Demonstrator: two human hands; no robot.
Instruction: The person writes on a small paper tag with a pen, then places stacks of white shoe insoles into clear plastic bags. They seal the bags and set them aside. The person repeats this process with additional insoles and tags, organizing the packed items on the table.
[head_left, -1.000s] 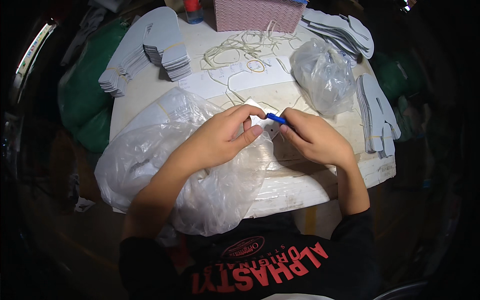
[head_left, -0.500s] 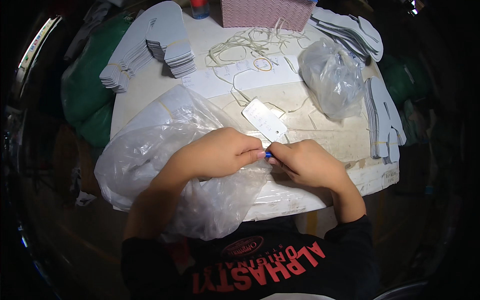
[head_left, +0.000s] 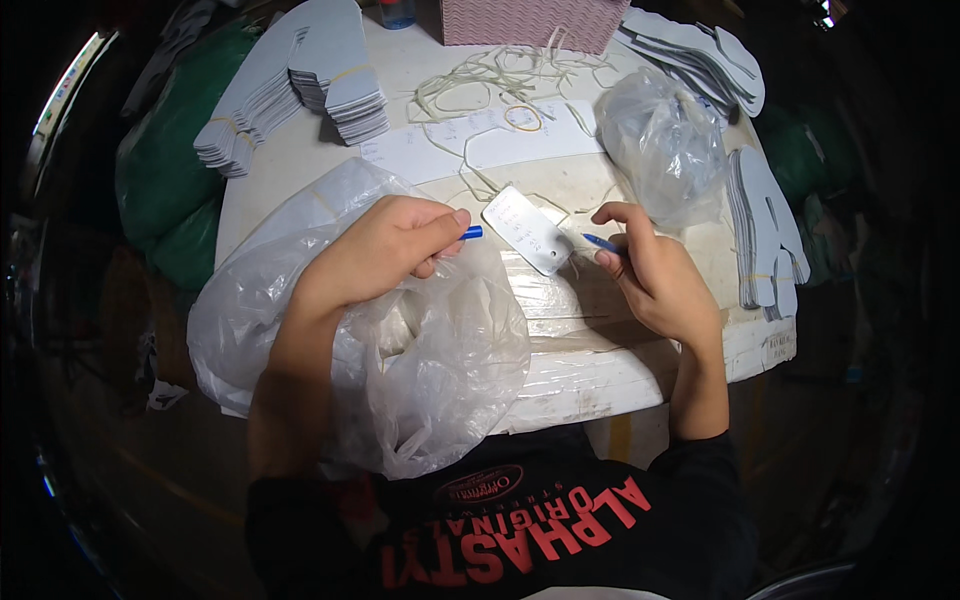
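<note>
My left hand is closed on a blue pen cap, which sticks out past the thumb. Between the thumb and fingers of my right hand is a blue pen, its tip pointing up and left. On the table between the two hands lies a white card tag with handwriting, a hole at one end and string by it. A clear plastic bag with white pieces inside spreads under my left hand and forearm and hangs over the near edge.
Banded stacks of grey-white cut pieces stand at the far left, far right and right edge. A knotted plastic bag sits at right. Loose strings, a written paper strip and a pink box lie farther back.
My hands have moved apart, left hand up and left, right hand right and up. The pen and its cap, together before, are now separate, one in each hand.
</note>
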